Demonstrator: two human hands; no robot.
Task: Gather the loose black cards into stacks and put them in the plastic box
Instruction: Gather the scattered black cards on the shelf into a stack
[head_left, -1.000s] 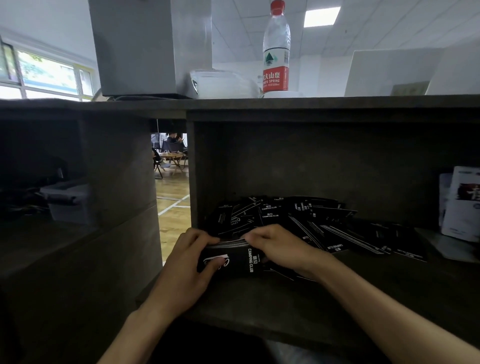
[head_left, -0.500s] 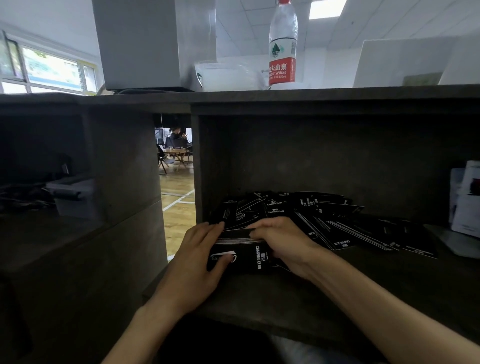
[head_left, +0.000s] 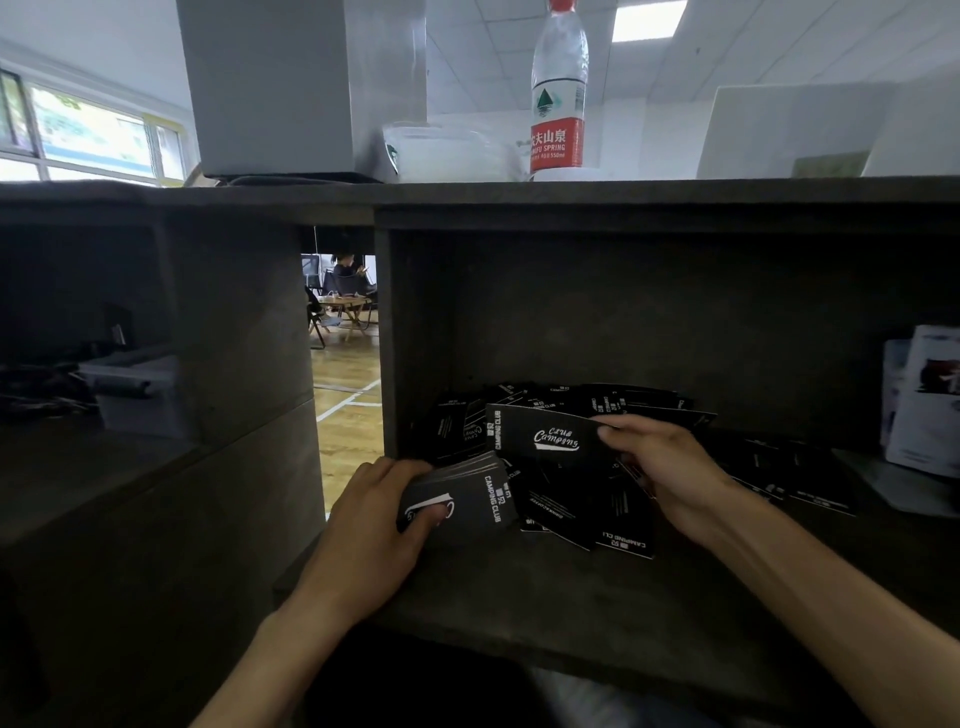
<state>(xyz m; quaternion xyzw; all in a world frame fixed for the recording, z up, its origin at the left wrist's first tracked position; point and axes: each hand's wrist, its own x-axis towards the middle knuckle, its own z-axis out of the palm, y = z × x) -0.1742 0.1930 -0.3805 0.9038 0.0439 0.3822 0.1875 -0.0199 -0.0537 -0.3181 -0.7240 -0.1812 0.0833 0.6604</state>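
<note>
Loose black cards (head_left: 587, 512) with white print lie scattered on the dark shelf (head_left: 545, 608) inside the cubby. My left hand (head_left: 379, 525) grips a stack of black cards (head_left: 467, 499) at the cubby's left front, thumb on its top face. My right hand (head_left: 660, 465) pinches a single black card (head_left: 540, 431) by its right end and holds it lifted above the pile. A translucent plastic box (head_left: 137, 395) sits in the dim left compartment.
A water bottle (head_left: 558, 93), a clear container (head_left: 447, 153) and a grey box (head_left: 291, 88) stand on the counter top. White packets (head_left: 924, 400) lean at the cubby's right. A vertical panel (head_left: 244, 332) divides the compartments; a gap shows the room behind.
My right hand left the stack, moved right and lifted one card off the pile. My left hand keeps the stack, now shifted slightly left.
</note>
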